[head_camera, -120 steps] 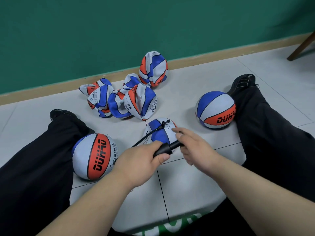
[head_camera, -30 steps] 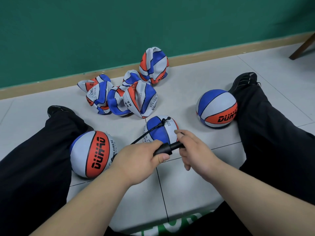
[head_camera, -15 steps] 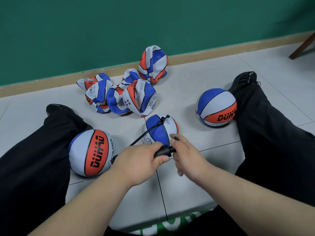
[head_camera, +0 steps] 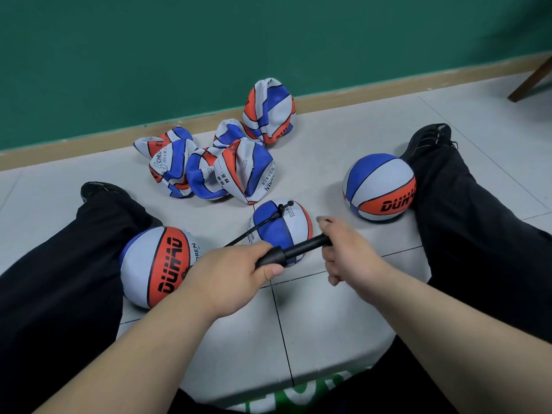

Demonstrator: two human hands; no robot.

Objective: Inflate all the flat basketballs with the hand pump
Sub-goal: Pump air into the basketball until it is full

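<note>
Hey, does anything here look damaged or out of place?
Nothing stands out. The crumpled balls by the wall are just flat, awaiting air. The hose sits in the middle ball, and the left hand and right hand grip the pump.

Indoor sports room: green wall (head_camera: 179,55), tiled floor (head_camera: 343,138), flat basketballs (head_camera: 236,171).
</note>
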